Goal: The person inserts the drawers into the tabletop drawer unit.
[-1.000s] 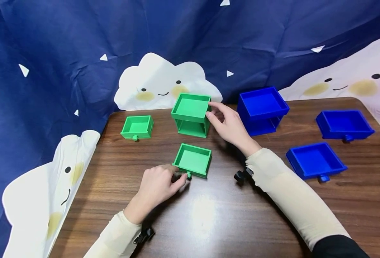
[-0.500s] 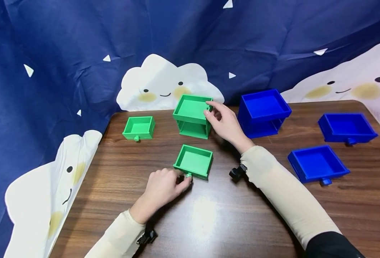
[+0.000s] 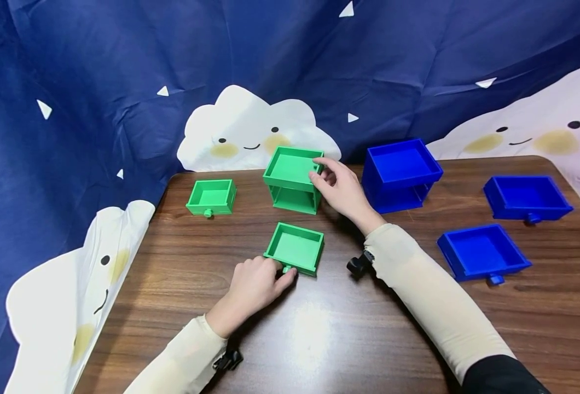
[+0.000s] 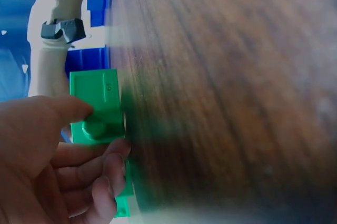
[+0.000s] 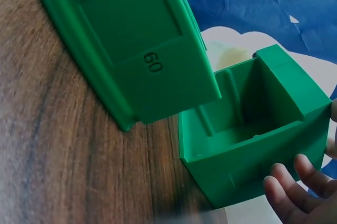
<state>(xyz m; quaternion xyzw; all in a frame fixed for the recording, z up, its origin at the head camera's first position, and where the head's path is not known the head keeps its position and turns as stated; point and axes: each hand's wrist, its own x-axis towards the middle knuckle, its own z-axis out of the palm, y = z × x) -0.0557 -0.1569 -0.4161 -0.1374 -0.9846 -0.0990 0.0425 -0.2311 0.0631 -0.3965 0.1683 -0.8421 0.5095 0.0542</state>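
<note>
A green drawer (image 3: 296,247) lies on the table with its round knob facing me. My left hand (image 3: 253,287) pinches that knob (image 4: 95,128), thumb on one side and fingers on the other in the left wrist view. Behind the drawer stands a green cabinet (image 3: 294,198), its front hollow and its top a shallow tray. At its upper right corner my right hand (image 3: 341,189) holds the cabinet, index finger over the rim and thumb at the front edge. The right wrist view shows fingertips (image 5: 279,174) against its side wall, near the drawer's marked face (image 5: 142,40).
A second green drawer (image 3: 211,196) sits at the left. To the right of my right hand stands a blue cabinet (image 3: 402,172). Two blue drawers, one farther back (image 3: 527,197) and one nearer (image 3: 483,250), lie on the right. A blue curtain (image 3: 270,49) hangs behind the table.
My left hand has moved a little right, and its thumb and finger have come round the drawer's knob. My right hand has shifted slightly left over the cabinet's rim.
</note>
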